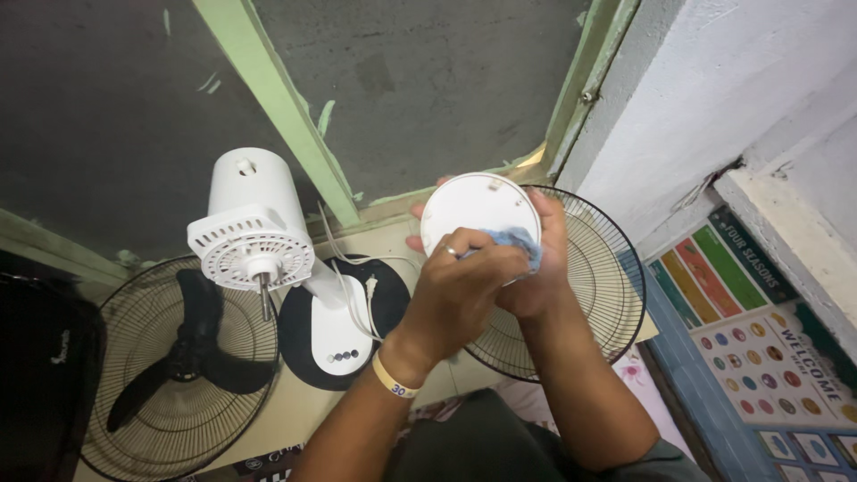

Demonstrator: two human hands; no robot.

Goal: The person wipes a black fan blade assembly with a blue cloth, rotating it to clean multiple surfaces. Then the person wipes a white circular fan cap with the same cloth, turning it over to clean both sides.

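My right hand [546, 268] holds a white round plastic disc [475, 207] upright in front of me, its fingers wrapping behind the disc and showing at the disc's left edge. My left hand [464, 290], with a ring and a yellow wristband, presses a small blue cloth [516, 241] against the lower right of the disc's face. Both hands are raised above a black wire fan grille [600, 268] that lies on the floor.
To the left stands a white fan motor housing [252, 234] with a bare shaft on a stand with a black round base [299, 344]. A second wire grille [156, 419] holds a black fan blade [192, 348]. Colourful posters [759, 348] lie at right.
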